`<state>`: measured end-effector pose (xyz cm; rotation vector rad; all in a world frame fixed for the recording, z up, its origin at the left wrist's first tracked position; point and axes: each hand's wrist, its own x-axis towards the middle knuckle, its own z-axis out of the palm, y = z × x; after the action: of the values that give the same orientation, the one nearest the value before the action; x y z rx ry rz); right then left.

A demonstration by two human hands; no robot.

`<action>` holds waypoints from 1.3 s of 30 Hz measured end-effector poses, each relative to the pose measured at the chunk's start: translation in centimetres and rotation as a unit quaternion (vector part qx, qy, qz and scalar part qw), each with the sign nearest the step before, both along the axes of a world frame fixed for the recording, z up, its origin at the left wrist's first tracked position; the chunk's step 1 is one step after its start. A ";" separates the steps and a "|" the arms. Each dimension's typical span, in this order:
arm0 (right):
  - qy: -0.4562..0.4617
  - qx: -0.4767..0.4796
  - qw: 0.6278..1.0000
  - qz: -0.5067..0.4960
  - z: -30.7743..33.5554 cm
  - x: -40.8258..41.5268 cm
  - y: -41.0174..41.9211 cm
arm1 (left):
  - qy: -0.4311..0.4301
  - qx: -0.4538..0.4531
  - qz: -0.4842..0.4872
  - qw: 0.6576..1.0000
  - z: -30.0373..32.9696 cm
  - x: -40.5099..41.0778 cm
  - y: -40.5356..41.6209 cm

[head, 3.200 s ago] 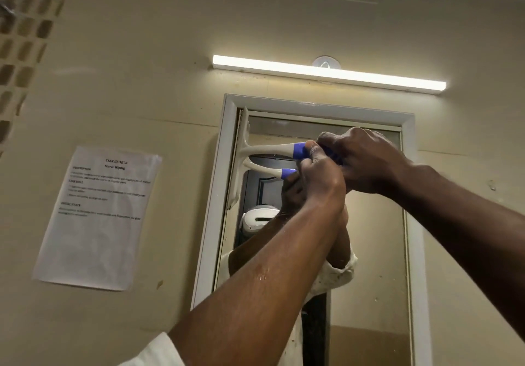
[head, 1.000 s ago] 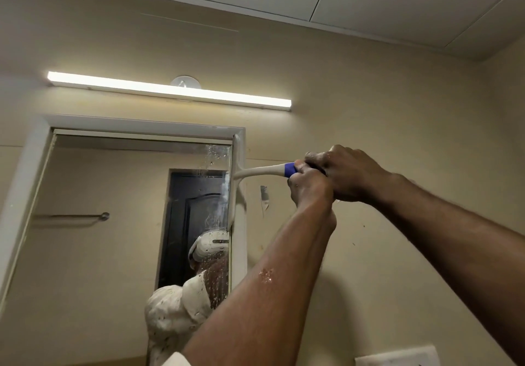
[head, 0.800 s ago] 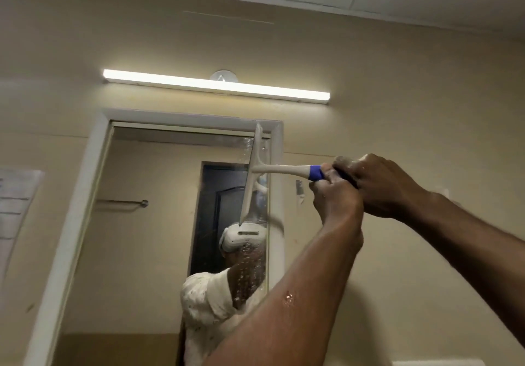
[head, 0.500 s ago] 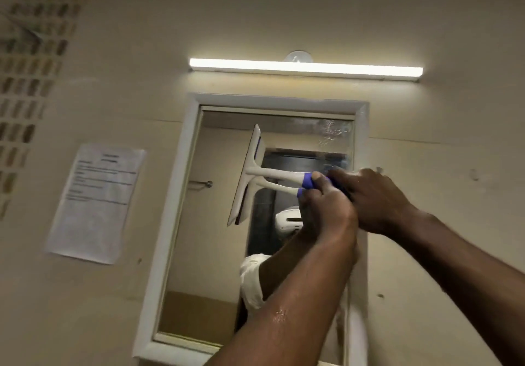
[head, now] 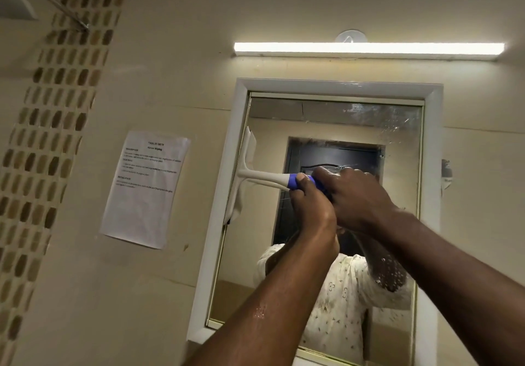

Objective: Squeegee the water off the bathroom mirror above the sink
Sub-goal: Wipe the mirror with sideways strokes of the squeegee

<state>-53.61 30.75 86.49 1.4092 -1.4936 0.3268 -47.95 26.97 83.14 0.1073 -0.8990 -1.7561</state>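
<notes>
A white-framed mirror [head: 397, 127] hangs on the beige wall, with water droplets and smears along its top right. A white squeegee [head: 265, 176] with a blue grip lies across the glass, its upright blade against the mirror's left edge. My left hand [head: 311, 209] grips the blue part of the handle. My right hand [head: 355, 198] wraps the handle's end just behind it. Both forearms reach up from the lower right. The mirror reflects a person in a white patterned shirt and a dark door.
A printed paper sheet [head: 145, 186] is stuck to the wall left of the mirror. A tube light [head: 366, 50] glows above the frame. A mosaic tile strip [head: 54, 127] runs down the left wall. A small sticker [head: 446, 172] sits right of the frame.
The squeegee has swept left across the glass from mid-mirror to the left edge, with both hands keeping their grip. The view has shifted left and down.
</notes>
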 end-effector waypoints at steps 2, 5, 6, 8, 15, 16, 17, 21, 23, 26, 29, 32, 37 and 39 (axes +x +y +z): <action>0.009 -0.003 1.000 -0.005 0.2 0.2 -0.2 | -0.005 -0.001 -0.003 1.000 0.1 0.1 -0.4; 0.012 -0.002 1.000 -0.009 0.6 0.3 0.0 | -0.014 0.000 0.000 1.000 0.4 -0.1 -0.4; 0.013 -0.001 1.000 -0.011 0.7 0.4 0.0 | -0.014 0.002 0.001 1.000 0.5 -0.1 -0.3; 0.016 0.003 1.000 -0.013 0.8 0.5 0.0 | -0.008 0.005 0.004 1.000 0.6 -0.1 -0.3; 0.003 0.023 1.000 -0.008 1.0 0.1 0.7 | 0.010 -0.008 0.002 1.000 0.6 -0.5 0.3; 0.003 0.025 1.000 -0.011 0.9 0.0 0.8 | 0.011 -0.007 -0.001 1.000 0.6 -0.6 0.3; 0.004 0.026 1.000 -0.013 0.9 -0.1 0.8 | 0.010 -0.006 -0.002 1.000 0.6 -0.7 0.5; 0.002 0.023 1.000 -0.011 0.9 -0.1 0.9 | 0.004 -0.004 0.002 1.000 0.7 -0.9 0.5; -0.006 0.027 1.000 -0.008 1.0 -0.2 0.9 | 0.002 0.000 0.001 1.000 0.8 -0.9 0.6; -0.008 0.025 1.000 -0.003 1.2 -0.3 1.2 | 0.001 0.002 -0.003 1.000 0.8 -1.0 0.7; -0.008 0.023 1.000 -0.006 1.1 -0.9 2.1 | -0.004 -0.001 -0.011 1.000 0.8 -1.7 1.6; -0.017 0.026 1.000 -0.001 0.8 -2.0 4.1 | -0.013 -0.008 -0.014 1.000 0.4 -3.1 3.2; -0.041 0.023 0.999 -0.007 0.3 -4.6 8.4 | -0.026 -0.013 -0.053 0.998 0.2 -5.7 7.0; -0.053 0.020 0.998 -0.019 0.1 -5.7 10.2 | -0.028 -0.022 -0.067 0.997 0.0 -6.8 8.8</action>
<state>-59.34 40.96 86.57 1.4128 -1.6189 0.3549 -54.79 35.79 83.16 0.0691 -1.0043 -1.8649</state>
